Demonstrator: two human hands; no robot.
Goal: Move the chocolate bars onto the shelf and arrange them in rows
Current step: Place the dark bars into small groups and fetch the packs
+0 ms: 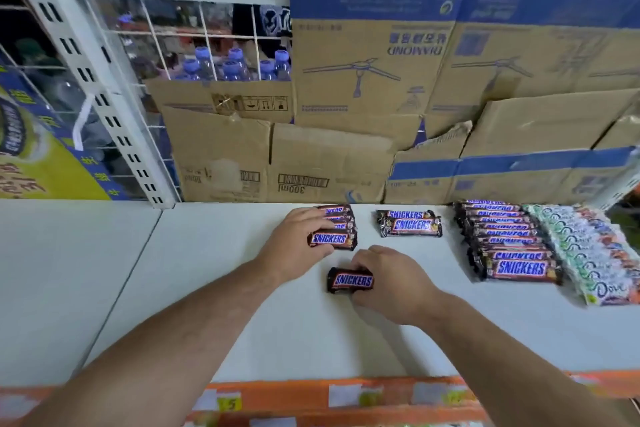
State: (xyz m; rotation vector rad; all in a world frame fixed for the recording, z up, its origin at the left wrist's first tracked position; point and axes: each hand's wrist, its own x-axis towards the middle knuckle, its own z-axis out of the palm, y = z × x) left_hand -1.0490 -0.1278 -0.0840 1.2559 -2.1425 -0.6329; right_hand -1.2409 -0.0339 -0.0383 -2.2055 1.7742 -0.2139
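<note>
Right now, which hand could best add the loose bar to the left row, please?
Probably the right hand: it grips the bar just in front of the row; the left hand rests on that row.

Both bare forearms reach forward, hands close together. Left hand [298,239] lies palm-down on the row of Snickers bars [332,238], fingers pretty flat; looks like resting, not gripping. Right hand [391,279] grips a single Snickers bar [350,281], fingers curled over it.
</note>
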